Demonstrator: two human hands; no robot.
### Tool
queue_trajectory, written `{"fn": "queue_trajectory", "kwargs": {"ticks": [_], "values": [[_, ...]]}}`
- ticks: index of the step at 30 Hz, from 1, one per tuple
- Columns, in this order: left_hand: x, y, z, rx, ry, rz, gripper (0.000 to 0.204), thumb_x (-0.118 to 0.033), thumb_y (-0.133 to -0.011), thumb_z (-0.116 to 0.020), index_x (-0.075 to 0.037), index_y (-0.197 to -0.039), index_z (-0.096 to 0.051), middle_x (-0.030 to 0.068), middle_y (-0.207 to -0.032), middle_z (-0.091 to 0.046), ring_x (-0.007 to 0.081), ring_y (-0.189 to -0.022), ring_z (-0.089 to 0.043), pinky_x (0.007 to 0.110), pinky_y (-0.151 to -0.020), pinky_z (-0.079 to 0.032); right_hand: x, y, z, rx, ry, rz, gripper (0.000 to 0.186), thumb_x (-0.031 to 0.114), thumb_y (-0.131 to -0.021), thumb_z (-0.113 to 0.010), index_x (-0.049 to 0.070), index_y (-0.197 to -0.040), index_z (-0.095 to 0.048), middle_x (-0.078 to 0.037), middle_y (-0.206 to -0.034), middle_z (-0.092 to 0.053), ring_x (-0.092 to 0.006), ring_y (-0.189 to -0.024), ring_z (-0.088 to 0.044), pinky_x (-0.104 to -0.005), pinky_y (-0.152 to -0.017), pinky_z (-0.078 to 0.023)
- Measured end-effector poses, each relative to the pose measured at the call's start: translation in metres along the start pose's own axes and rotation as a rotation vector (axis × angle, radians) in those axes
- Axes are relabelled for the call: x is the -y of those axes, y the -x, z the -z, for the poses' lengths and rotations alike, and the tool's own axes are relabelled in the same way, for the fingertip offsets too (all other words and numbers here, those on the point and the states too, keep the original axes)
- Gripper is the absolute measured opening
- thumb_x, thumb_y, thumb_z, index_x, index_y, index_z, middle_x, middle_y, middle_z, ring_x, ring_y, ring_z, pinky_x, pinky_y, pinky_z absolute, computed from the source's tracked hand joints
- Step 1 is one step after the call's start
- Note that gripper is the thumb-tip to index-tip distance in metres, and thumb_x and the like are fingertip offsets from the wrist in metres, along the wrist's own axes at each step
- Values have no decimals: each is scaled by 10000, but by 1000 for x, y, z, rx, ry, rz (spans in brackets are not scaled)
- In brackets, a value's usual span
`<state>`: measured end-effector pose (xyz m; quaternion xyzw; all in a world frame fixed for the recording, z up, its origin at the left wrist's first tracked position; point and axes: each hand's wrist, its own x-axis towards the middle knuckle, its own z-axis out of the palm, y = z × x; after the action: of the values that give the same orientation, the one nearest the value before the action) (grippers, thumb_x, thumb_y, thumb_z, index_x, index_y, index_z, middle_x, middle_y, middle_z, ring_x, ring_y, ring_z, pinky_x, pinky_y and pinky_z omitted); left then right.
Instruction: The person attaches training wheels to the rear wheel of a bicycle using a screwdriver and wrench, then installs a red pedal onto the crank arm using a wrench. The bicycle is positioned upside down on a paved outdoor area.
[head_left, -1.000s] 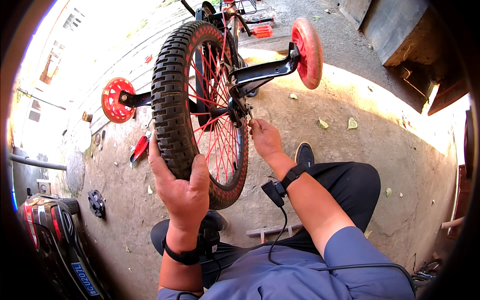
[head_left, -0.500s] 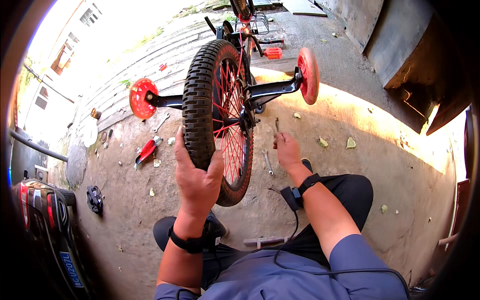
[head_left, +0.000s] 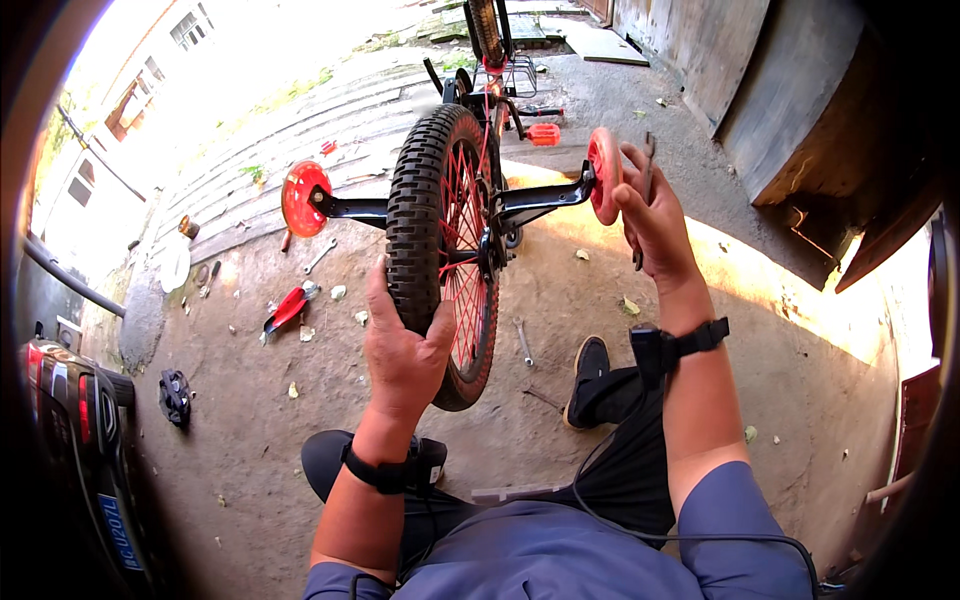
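Note:
My left hand [head_left: 405,355] grips the knobbly black rear tyre [head_left: 410,240] of a bicycle with red spokes. The right training wheel [head_left: 604,175] and the left one [head_left: 303,198], both red, sit on black brackets [head_left: 540,200] at either side. Raised beside the right training wheel, my right hand [head_left: 650,215] holds a long metal wrench [head_left: 648,145] upright; whether its fingers also touch that wheel, I cannot tell. Below, a spanner [head_left: 524,340] lies on the concrete.
Another spanner [head_left: 319,256] and a red-and-black tool [head_left: 288,308] lie left of the tyre. A black object [head_left: 175,398] and a dark vehicle [head_left: 75,440] are at lower left. A weathered panel structure [head_left: 780,120] stands upper right; a red pedal [head_left: 543,134] juts out ahead.
My right hand has left the wheel hub and risen rightward with the wrench to the right training wheel. My left hand stays on the tyre, which sits further right in view.

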<state>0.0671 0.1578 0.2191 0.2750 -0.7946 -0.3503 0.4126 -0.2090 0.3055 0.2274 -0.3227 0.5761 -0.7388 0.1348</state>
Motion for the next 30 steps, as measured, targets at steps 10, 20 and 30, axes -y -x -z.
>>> {"fn": "queue_trajectory", "kwargs": {"ticks": [10,20,30], "values": [[3,3,2,28,51,26,701,-106,-859,-689,11,-1445,-323,130,-1052,-654,210,-879,-658,335,-804,-533,17,-14,-7,50,60,-28,761,474,-862,-736,-61,-1324,-452,-75,-921,-665,-20,-548,-456,-192,-443,-310],[8,4,-1,31,76,41,753,-155,-839,-725,-1,-1454,-319,156,-1037,-679,255,-849,-692,360,-768,-549,43,-38,-16,-7,279,-108,646,637,-862,-647,13,-1031,-624,20,-585,-509,-41,-404,-382,-225,-364,-276],[-1,-2,2,52,13,36,706,-130,-864,-701,-13,-1456,-335,106,-1034,-630,184,-848,-625,322,-773,-528,-23,87,65,-33,332,-562,553,157,-826,-794,-57,-1257,-520,-143,-1114,-627,-197,-1066,-615,-324,-913,-501]]}}
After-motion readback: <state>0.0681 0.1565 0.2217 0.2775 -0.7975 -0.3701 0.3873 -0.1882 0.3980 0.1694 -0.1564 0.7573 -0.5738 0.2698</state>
